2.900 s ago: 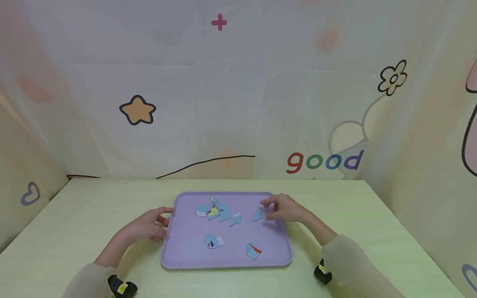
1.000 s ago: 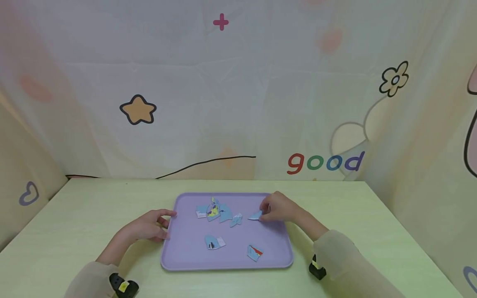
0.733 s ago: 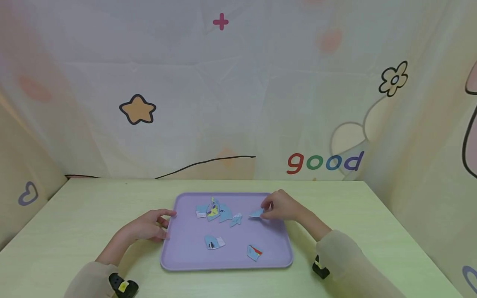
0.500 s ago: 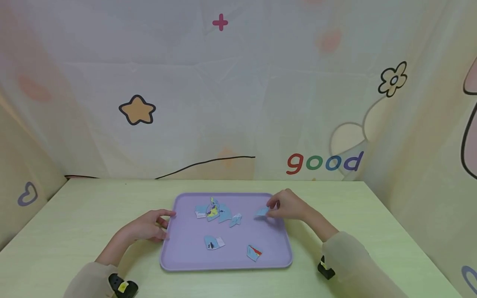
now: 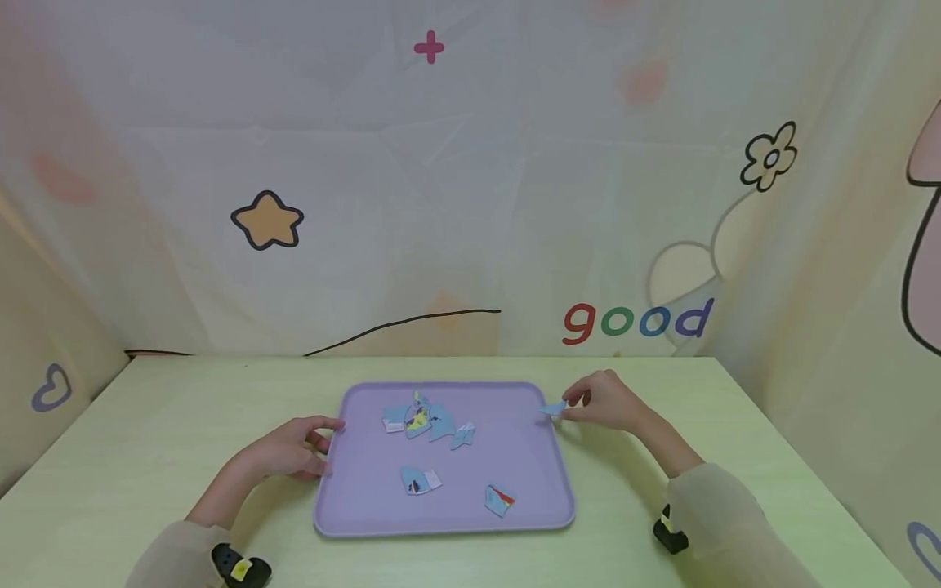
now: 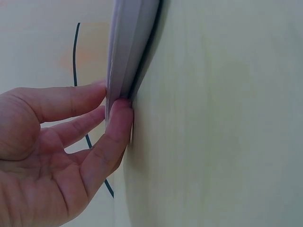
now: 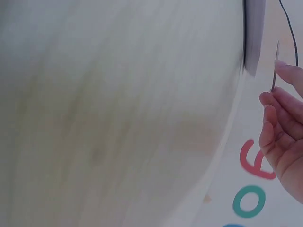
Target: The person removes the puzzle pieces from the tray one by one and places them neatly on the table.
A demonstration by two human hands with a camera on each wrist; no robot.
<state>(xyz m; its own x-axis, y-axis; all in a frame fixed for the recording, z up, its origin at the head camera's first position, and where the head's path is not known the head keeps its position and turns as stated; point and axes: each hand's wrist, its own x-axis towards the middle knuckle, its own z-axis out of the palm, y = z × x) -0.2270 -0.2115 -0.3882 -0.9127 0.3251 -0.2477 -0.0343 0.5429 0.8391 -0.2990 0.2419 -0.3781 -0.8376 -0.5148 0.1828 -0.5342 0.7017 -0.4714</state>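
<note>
My right hand [image 5: 606, 400] pinches a light-blue puzzle piece [image 5: 553, 408] between thumb and fingertips, raised over the tray's right rim. Edge-on, the puzzle piece [image 7: 276, 66] looks thin in the right wrist view. My left hand [image 5: 289, 447] holds the left rim of a purple tray [image 5: 507, 457]; in the left wrist view its fingers [image 6: 116, 120] lie against the tray's edge [image 6: 130, 42]. On the tray, several puzzle pieces [image 5: 417, 419], blue with yellow and purple print, sit together at the upper left, with a small blue piece [image 5: 463, 435] just right of them.
Toward the tray's front lie a blue-and-white puzzle piece [image 5: 421, 481] and a blue piece with a red stripe [image 5: 499, 500]. The tray stands on a pale wood-grain table [image 5: 184, 441]. A printed curtain [image 5: 367, 204] closes off the back and sides.
The right hand has lifted the light-blue puzzle piece off the tray and carried it right, to the tray's right rim. The left hand and the other pieces have stayed put.
</note>
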